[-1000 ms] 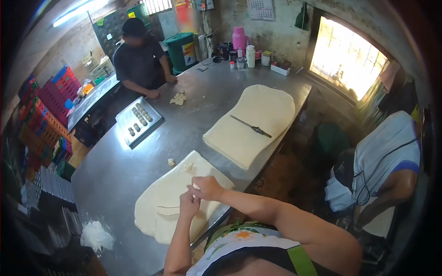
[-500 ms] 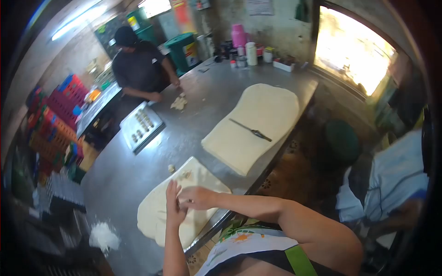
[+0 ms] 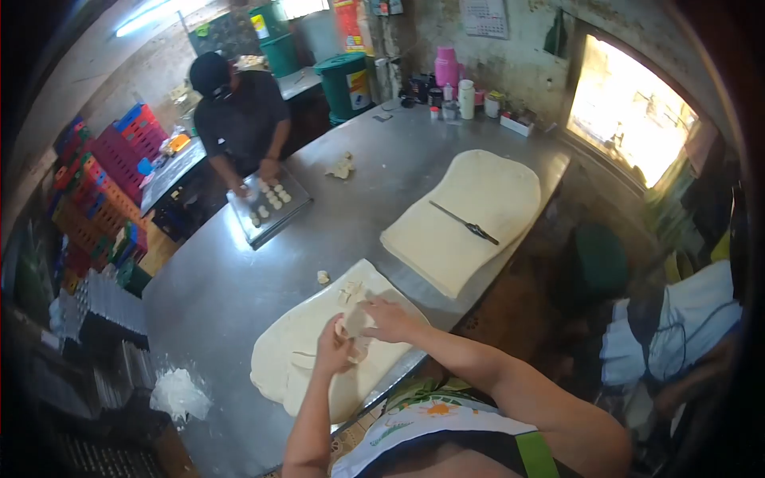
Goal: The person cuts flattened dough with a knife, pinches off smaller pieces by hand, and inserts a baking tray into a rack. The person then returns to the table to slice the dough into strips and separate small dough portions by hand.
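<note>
A thick slab of pale dough (image 3: 295,338) lies on the metal table in front of me, with a cut line across its left part. My left hand (image 3: 333,347) is over it, fingers curled round a small piece of dough (image 3: 341,327). Beside it, my right hand (image 3: 390,321) has its fingers apart, above the right part of the slab, and holds nothing I can see. Loose dough scraps (image 3: 349,292) rest on the slab's far end. A small dough lump (image 3: 323,277) sits on the table just beyond it.
Across the metal table (image 3: 207,307), a co-worker (image 3: 243,119) has both hands at a tray (image 3: 299,199) of dough pieces. A second dough slab (image 3: 486,187) with a long dark tool (image 3: 464,221) on it lies to the right. White flour (image 3: 180,396) is heaped at left.
My hands, close together before, have moved apart; the right one has opened and shifted right. The co-worker's hands have moved onto the tray. The view has shifted slightly.
</note>
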`<state>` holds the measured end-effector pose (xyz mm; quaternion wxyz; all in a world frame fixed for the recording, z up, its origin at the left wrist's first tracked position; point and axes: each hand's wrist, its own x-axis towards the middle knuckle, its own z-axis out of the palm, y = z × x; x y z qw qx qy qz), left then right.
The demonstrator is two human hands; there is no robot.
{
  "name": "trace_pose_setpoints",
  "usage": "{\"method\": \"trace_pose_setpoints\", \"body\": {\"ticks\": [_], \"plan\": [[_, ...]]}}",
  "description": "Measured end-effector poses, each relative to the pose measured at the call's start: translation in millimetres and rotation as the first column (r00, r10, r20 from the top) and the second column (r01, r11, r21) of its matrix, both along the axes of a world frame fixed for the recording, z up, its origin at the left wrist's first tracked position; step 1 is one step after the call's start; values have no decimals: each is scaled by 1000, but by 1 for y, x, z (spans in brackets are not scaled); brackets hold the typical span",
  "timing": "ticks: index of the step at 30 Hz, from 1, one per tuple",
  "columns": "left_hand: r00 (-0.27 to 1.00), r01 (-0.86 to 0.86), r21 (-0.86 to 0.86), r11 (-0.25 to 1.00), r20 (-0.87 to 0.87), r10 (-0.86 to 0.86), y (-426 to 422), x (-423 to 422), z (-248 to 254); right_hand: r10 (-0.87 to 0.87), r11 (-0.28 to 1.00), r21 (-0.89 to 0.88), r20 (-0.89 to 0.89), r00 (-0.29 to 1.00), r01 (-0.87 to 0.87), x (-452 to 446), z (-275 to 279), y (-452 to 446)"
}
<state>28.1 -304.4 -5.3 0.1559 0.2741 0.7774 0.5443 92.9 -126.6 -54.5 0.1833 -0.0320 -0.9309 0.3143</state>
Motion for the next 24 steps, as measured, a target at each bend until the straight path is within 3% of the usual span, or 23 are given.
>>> {"method": "trace_pose_setpoints", "body": {"ticks": [1, 2, 4, 5, 8, 9, 11, 12, 13, 16, 17, 20, 21, 22, 24], "plan": [[1000, 29, 6, 1000, 9, -29, 3, -4, -3, 19, 1000, 10, -167, 986, -18, 0, 3, -7], [986, 42, 107, 993, -168, -24, 12, -10, 5, -10, 1000, 24, -167, 986, 14, -5, 21, -11], [884, 85, 290, 953, -463, 61, 17, -7, 11, 273, 912, -261, -190, 943, -317, -1, 49, -26], [892, 90, 286, 954, -449, 50, 12, -9, 2, 263, 913, -271, -177, 948, -304, 1, 53, -33], [964, 264, 217, 940, -84, -251, 7, -37, -8, 117, 972, -170, -254, 960, -164, -10, 67, -36], [963, 270, 221, 937, -86, -257, 9, -35, -9, 113, 973, -166, -255, 960, -158, -11, 64, -35], [961, 252, -247, 936, -54, -273, 8, -17, -13, -57, 989, -127, 116, 992, 71, -14, 46, -32], [962, 223, -470, 854, -36, -271, 8, -9, -8, -142, 982, -80, 292, 946, 172, -17, 36, -29], [963, 216, -473, 854, -42, -267, 5, -8, -7, -138, 982, -82, 286, 948, 168, -21, 28, -22], [877, 382, -10, 924, -311, -366, -7, 10, -18, -145, 988, 26, 485, 862, 151, -19, 3, 5], [878, 376, -9, 926, -316, -360, -9, 8, -21, -142, 989, 29, 480, 866, 146, -19, 6, 8], [998, -6, -34, 999, -63, 4, -12, -14, -25, 41, 998, -38, -43, 998, -43, -14, 6, -2], [997, 8, -41, 999, -72, -11, -7, -17, -26, 180, 979, -93, -49, 982, -184, -19, 2, -10], [960, -18, 45, 999, -277, 30, 4, -20, -17, 308, 939, -138, -64, 949, -314, -30, 9, -12], [783, -28, 225, 974, -601, 161, 19, -11, -10, 327, 920, -206, -66, 943, -334, -26, 29, -13]]}}
